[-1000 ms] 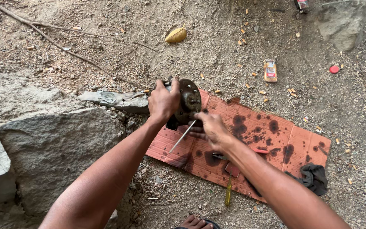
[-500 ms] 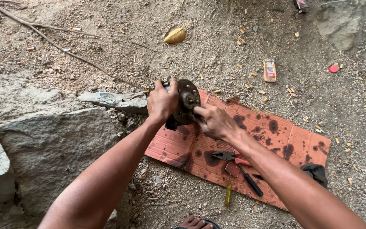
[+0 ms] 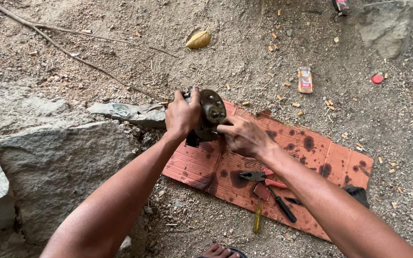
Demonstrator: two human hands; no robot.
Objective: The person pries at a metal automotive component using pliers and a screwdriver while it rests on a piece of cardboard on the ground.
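I'm working over the oil-stained reddish cardboard sheet (image 3: 311, 157), propping the round, greasy dark metal hub (image 3: 210, 114) on edge at its left end; it's looking heavy, stiff and slippery. My left hand (image 3: 182, 114) is clamping its rim, the best hold, while my right hand (image 3: 242, 136) is pinching at its face.

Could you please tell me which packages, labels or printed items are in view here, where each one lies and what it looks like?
Small packet: on the dirt beyond the cardboard's far edge, upright rectangle, orange and yellow with a pale patch.
Dark package: at the top edge of the view, cut off, dark with a red part.
Cardboard sheet: flattened on the ground under the hands, reddish-brown, spotted with dark stains.
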